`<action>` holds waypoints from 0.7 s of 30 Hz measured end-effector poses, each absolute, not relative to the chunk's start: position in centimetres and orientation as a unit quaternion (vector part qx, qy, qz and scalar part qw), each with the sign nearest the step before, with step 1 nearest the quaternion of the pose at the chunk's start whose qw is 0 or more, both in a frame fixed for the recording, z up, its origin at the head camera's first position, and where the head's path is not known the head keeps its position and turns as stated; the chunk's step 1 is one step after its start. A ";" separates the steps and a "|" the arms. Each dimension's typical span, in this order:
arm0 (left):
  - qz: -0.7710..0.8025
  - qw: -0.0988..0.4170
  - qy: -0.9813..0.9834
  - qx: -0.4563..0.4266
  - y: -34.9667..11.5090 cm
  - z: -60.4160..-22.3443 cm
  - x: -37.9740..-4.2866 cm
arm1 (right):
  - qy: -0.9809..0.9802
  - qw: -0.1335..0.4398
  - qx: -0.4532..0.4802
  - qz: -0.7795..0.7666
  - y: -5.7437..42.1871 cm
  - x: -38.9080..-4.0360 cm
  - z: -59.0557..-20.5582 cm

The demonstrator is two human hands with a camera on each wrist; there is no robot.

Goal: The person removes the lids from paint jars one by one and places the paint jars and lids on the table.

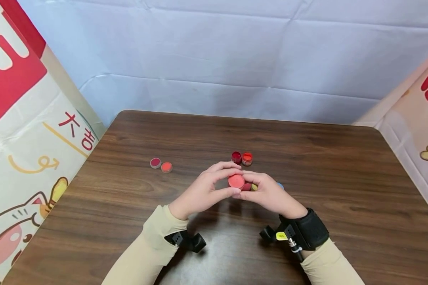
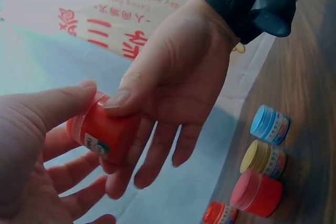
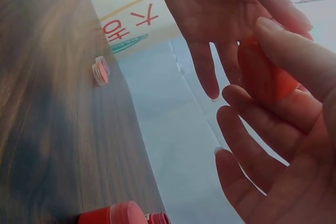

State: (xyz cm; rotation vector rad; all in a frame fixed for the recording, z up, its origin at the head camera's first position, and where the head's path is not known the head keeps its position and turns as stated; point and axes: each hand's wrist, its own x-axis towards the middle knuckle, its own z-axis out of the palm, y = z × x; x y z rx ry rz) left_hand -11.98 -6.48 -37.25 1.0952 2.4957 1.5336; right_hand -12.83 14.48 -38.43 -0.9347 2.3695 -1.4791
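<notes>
Both hands meet on a small red paint jar (image 1: pixel 236 181), held up over the table with its lid on and facing the head camera. My left hand (image 1: pixel 208 188) pinches the lid end between thumb and fingers. The thumb and fingers of my right hand (image 1: pixel 269 192) grip the body; in the left wrist view a small white-and-green label shows on the jar (image 2: pixel 107 129). Just beyond the hands stand two uncovered jars, one dark red (image 1: pixel 236 157) and one orange-red (image 1: pixel 247 158). Partly behind the right hand are a red jar (image 2: pixel 257 192), a yellow jar (image 2: pixel 263 158) and a blue jar (image 2: pixel 270 124), all lidded.
To the left on the brown wooden table (image 1: pixel 306 158) lie two loose lids, one dark pink (image 1: pixel 155 162) and one orange (image 1: pixel 166 167). A pale cloth (image 1: pixel 217 51) hangs behind the table, and printed banners (image 1: pixel 32 158) flank it.
</notes>
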 end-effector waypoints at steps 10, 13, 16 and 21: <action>0.521 -0.018 0.786 0.333 -6.0 -37.4 -11.9 | 0.798 0.095 -0.315 -0.505 14.5 -12.7 -38.5; 0.524 -0.022 0.786 0.327 -5.9 -37.4 -11.8 | 0.802 0.092 -0.311 -0.502 14.5 -12.6 -38.4; 0.525 -0.031 0.789 0.318 -5.8 -37.5 -11.8 | 0.804 0.090 -0.303 -0.503 14.4 -12.5 -38.4; 0.526 -0.057 0.798 0.290 -5.4 -37.7 -11.6 | 0.811 0.074 -0.280 -0.509 14.1 -12.3 -38.5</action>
